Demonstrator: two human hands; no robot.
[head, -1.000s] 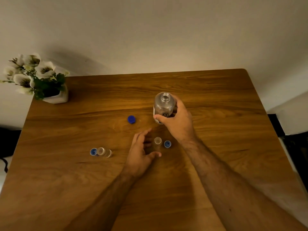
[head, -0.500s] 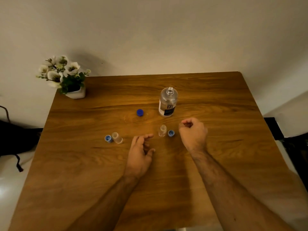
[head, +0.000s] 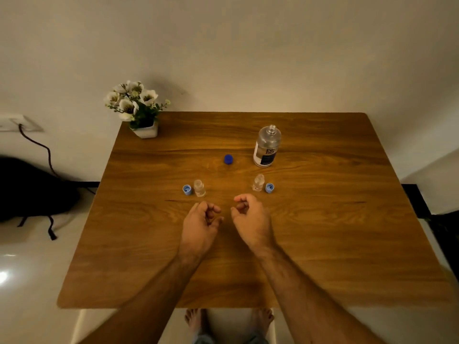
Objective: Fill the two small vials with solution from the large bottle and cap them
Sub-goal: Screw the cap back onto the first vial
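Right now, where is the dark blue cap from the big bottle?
In the head view, the dark blue cap lies alone on the wooden table, just left of the open large bottle, beyond both small vials.

Both bare forearms reach forward, side by side. The left hand [head: 200, 223] hangs loosely curled, holding nothing. The right hand [head: 250, 217] is loosely curled too, empty.

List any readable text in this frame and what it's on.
"re" over "nu": large letters on the bottle label, cut off at the label's edge.
Smaller print on the dark lower part of that label: too blurred to read.
Vials, small caps, blue cap, flower pot: no text visible.
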